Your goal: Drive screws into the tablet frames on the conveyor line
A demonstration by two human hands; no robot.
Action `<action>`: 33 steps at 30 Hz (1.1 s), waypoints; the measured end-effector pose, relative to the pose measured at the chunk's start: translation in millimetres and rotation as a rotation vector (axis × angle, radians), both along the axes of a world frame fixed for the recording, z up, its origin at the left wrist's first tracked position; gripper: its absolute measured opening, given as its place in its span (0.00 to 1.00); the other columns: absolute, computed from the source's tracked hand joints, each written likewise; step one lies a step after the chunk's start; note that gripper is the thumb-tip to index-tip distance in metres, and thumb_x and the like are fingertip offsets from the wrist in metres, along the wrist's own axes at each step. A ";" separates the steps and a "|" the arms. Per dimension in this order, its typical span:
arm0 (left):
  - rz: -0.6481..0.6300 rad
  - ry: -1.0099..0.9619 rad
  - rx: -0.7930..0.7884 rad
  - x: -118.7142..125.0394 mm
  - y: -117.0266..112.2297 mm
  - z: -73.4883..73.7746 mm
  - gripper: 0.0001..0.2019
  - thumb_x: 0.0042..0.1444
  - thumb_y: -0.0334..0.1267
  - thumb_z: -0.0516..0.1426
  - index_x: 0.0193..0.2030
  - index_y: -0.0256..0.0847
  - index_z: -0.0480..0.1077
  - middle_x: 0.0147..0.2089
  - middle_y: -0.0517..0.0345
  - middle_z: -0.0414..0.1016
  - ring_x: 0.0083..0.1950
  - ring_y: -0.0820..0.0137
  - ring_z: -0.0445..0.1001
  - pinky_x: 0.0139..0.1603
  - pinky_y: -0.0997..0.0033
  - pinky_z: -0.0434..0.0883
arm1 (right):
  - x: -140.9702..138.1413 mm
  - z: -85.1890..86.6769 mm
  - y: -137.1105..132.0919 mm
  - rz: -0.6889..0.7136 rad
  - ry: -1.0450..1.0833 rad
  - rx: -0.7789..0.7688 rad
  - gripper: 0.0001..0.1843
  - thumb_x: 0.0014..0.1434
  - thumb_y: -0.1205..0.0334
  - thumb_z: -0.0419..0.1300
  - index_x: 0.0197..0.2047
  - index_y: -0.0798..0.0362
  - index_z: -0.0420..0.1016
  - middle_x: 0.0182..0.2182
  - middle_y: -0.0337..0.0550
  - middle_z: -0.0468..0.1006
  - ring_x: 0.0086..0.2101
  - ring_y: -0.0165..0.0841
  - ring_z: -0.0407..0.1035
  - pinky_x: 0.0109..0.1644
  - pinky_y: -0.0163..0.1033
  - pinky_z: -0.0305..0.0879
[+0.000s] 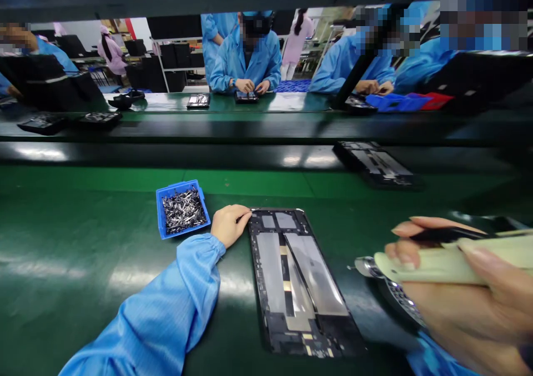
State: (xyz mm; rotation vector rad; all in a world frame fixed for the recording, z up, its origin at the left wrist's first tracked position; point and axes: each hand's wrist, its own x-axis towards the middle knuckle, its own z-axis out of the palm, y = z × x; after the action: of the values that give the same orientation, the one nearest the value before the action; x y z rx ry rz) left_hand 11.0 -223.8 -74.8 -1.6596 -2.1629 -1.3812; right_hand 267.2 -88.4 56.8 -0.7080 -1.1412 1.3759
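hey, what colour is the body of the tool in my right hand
Pale yellowish green; the tool shows best in the head view.

This is an electronics assembly workshop, laid out as a factory line. The long green counter (83,276) carries an opened flat device (275,270) with its inner parts bare, and a blue bin (160,215) heaped with small metallic pieces; a pale green hand tool (437,262) is held at the right. Another opened device (377,165) lies farther along. Opposite, a worker in a blue smock (268,59) bends over similar work, and at least 2 people in pink smocks (111,54) appear farther back, near racks (160,68).
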 end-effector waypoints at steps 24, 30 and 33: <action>0.025 -0.502 -0.204 -2.5 16.4 11.2 0.06 0.64 0.27 0.65 0.39 0.41 0.84 0.37 0.60 0.79 0.38 0.69 0.75 0.40 0.72 0.65 | -173.6 -19.1 -19.5 0.490 0.137 0.222 0.15 0.52 0.53 0.69 0.34 0.58 0.80 0.28 0.47 0.77 0.16 0.31 0.64 0.15 0.32 0.57; 0.066 -0.579 -0.224 0.5 18.8 18.6 0.07 0.59 0.23 0.66 0.39 0.37 0.83 0.35 0.61 0.79 0.32 0.72 0.71 0.35 0.75 0.63 | -178.4 -29.1 -19.9 0.505 0.107 0.227 0.14 0.54 0.53 0.68 0.35 0.57 0.80 0.28 0.46 0.77 0.16 0.31 0.64 0.15 0.32 0.57; 0.067 -0.635 -0.235 1.0 19.4 20.6 0.05 0.59 0.23 0.67 0.35 0.36 0.82 0.31 0.62 0.77 0.30 0.73 0.70 0.33 0.76 0.62 | -178.1 -28.7 -19.1 0.504 0.113 0.227 0.14 0.54 0.53 0.68 0.35 0.57 0.80 0.28 0.46 0.77 0.16 0.31 0.64 0.16 0.32 0.57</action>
State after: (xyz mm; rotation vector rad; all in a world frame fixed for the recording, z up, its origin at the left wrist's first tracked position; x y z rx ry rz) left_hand 12.0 -204.4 -54.2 -1.3045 -2.7724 -1.8917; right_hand 89.1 -107.5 28.1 -0.1773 -1.4160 1.6414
